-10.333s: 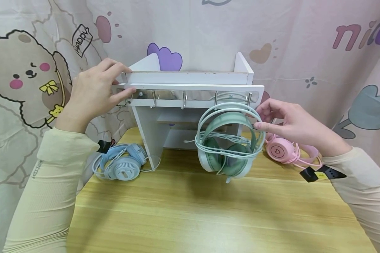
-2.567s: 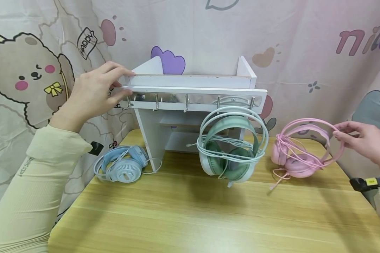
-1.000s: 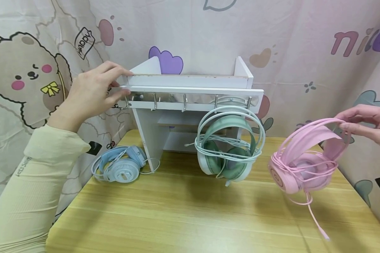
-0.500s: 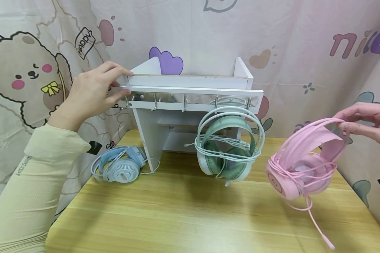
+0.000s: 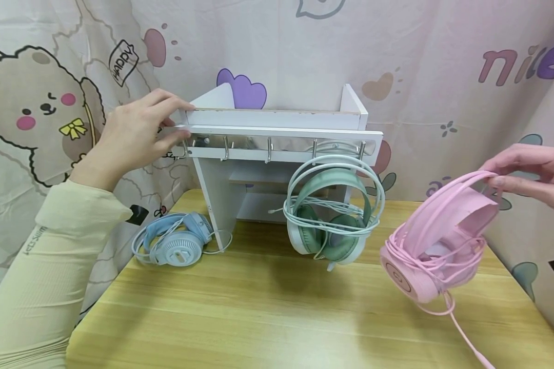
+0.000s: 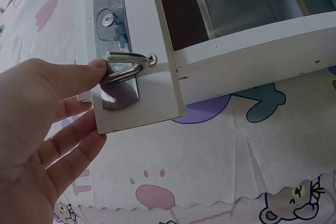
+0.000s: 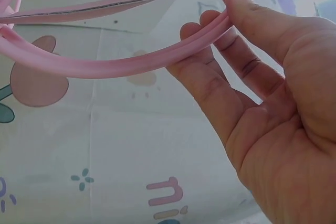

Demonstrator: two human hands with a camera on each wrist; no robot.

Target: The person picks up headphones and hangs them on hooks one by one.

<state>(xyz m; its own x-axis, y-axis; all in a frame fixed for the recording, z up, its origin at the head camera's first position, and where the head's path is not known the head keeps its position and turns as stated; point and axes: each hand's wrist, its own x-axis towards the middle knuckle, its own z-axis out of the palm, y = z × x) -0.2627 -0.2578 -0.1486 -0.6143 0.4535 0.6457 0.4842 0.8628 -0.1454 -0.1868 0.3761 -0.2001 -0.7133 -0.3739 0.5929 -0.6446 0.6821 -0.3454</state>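
Curtain (image 5: 304, 46) behind; left hand (image 5: 131, 136) pinches rack (image 5: 277, 119), right hand (image 5: 537, 171) pink headphones (image 5: 436, 223); only head view shows both.

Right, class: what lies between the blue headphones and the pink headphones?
In the head view, the white rack and the green headphones hanging at its front lie between the blue headphones and the pink headphones.

Left grip (image 5: 134, 134) and right grip (image 5: 537, 174) both pinch, left forearm (image 5: 51, 277) slanting upward.

Head view overlooks the rack (image 5: 272, 119); wrist views seem closer.
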